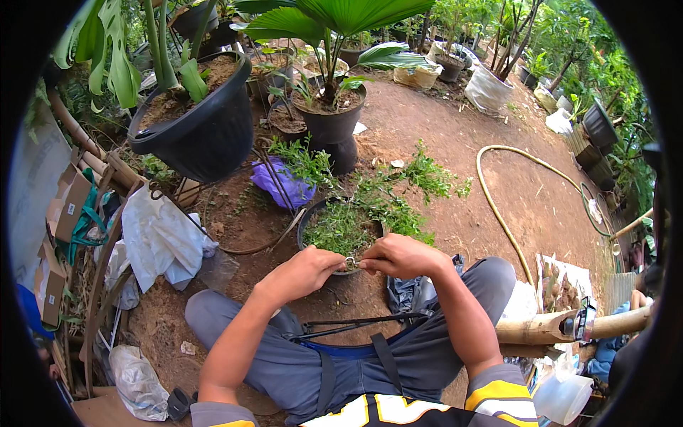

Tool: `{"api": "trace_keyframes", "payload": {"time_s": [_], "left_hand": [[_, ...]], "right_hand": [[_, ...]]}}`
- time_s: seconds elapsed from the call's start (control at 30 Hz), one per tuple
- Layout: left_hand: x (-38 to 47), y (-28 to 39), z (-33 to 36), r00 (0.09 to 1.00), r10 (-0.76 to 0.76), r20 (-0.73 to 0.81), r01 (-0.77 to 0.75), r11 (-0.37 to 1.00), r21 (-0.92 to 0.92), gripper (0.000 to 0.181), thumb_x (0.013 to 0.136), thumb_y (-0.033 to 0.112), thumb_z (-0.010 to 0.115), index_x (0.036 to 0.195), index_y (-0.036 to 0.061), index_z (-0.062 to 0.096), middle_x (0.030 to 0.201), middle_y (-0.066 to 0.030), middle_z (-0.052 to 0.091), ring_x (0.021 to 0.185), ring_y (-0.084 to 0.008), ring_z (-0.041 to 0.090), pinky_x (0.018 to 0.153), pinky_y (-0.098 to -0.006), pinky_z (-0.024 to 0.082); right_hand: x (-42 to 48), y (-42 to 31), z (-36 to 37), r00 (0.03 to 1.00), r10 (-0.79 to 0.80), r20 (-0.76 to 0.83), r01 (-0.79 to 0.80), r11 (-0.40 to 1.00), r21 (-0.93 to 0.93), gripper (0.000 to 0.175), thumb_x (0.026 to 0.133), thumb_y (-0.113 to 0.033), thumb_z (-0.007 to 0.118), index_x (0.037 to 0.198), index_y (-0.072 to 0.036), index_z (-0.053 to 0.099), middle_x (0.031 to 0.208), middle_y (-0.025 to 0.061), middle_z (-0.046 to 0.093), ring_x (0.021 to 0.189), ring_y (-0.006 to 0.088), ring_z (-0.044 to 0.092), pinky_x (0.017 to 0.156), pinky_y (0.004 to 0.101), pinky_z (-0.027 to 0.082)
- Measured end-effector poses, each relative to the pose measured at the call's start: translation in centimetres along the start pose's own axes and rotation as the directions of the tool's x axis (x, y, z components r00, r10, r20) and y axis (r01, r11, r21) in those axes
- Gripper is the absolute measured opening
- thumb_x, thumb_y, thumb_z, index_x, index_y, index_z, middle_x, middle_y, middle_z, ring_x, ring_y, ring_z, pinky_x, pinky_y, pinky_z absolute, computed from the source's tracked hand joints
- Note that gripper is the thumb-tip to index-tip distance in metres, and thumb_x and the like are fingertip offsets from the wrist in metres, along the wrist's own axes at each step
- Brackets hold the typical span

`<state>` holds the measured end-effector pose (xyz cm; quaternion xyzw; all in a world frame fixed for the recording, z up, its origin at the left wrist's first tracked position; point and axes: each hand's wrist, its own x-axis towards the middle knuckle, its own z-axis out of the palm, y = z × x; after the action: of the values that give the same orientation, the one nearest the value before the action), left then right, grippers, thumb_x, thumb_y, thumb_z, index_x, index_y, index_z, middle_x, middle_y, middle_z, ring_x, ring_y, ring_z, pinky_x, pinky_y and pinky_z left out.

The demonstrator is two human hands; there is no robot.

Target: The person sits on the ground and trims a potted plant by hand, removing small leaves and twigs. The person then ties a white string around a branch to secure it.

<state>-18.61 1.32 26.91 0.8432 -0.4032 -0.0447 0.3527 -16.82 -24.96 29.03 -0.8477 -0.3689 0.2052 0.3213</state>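
A small leafy shrub (pixel 341 224) with spreading branches grows in a round dark pot (pixel 303 230) on the ground between my knees. Over the pot's near rim, my left hand (pixel 312 269) and my right hand (pixel 397 256) face each other, fingertips pinched close together. Between them shows a small loop of thin pale wire or cord (pixel 350 260); each hand pinches one side of it. Some branches reach out past the pot to the upper right and upper left. My fingers partly cover the loop.
A large black pot (pixel 197 139) with a broad-leaved plant stands at upper left, beside a potted fan palm (pixel 331 120). A purple plastic bag (pixel 283 181) lies behind the shrub. A yellow hose (pixel 493 200) curves over the soil at right. Bamboo poles (pixel 533 326) lie at my right; another person's arm (pixel 637 300) shows beyond.
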Motion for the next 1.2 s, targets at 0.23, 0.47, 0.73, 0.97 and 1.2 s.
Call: {"api": "trace_keyframes", "payload": {"time_s": [0.23,0.47,0.73,0.97,1.2], "left_hand": [[0.2,-0.5,-0.1,0.98,-0.03,-0.198,0.022,0.999,-0.045,0.017,0.094,0.011,0.068,0.104,-0.0025,0.071,0.092,-0.0207,0.072,0.084,-0.0383,0.069,0.074,-0.0437,0.055],[0.2,0.8,2.2,0.831,-0.284,-0.478,0.147,0.941,-0.304,0.013,0.096,0.007,0.067,0.102,-0.0034,0.072,0.092,-0.0187,0.075,0.083,-0.0315,0.075,0.071,-0.0375,0.056],[0.6,0.7,3.4,0.8,-0.278,-0.531,0.175,0.956,-0.237,0.012,0.1,0.007,0.061,0.1,-0.0035,0.067,0.085,-0.0151,0.073,0.074,-0.0239,0.072,0.066,-0.0353,0.054],[0.9,1.0,4.9,0.808,-0.264,-0.527,0.225,0.964,-0.138,0.013,0.103,0.011,0.057,0.099,-0.001,0.054,0.08,-0.0199,0.063,0.075,-0.0394,0.065,0.066,-0.0476,0.049],[1.2,0.7,5.6,0.814,-0.077,-0.575,0.199,0.968,0.153,0.01,0.103,0.009,0.055,0.099,0.0001,0.053,0.077,-0.0198,0.061,0.074,-0.0388,0.064,0.068,-0.0488,0.047]], "right_hand": [[0.8,0.3,0.4,0.986,0.022,-0.167,-0.007,0.996,0.09,0.034,0.104,-0.033,0.057,0.103,-0.001,0.071,0.082,0.0162,0.07,0.074,0.0317,0.067,0.071,0.0421,0.052],[3.1,0.5,4.1,0.903,0.193,-0.383,0.116,0.75,0.651,0.039,0.103,-0.024,0.065,0.135,-0.003,0.058,0.103,0.0019,0.065,0.093,0.0081,0.061,0.081,0.0267,0.051],[4.4,-0.3,6.9,0.778,0.368,-0.509,0.228,0.59,0.775,0.028,0.104,-0.023,0.064,0.121,-0.002,0.07,0.103,0.0015,0.072,0.086,0.0051,0.061,0.074,0.0225,0.05],[5.0,-0.6,8.3,0.691,0.422,-0.587,0.285,0.587,0.758,0.024,0.103,-0.022,0.066,0.111,0.0,0.072,0.09,-0.0019,0.068,0.079,0.0032,0.053,0.069,0.0217,0.043],[5.1,-1.2,8.6,0.647,0.444,-0.619,0.344,0.555,0.757,0.023,0.105,-0.022,0.063,0.109,0.0,0.071,0.088,-0.0029,0.065,0.075,0.0033,0.05,0.067,0.0216,0.042]]}}
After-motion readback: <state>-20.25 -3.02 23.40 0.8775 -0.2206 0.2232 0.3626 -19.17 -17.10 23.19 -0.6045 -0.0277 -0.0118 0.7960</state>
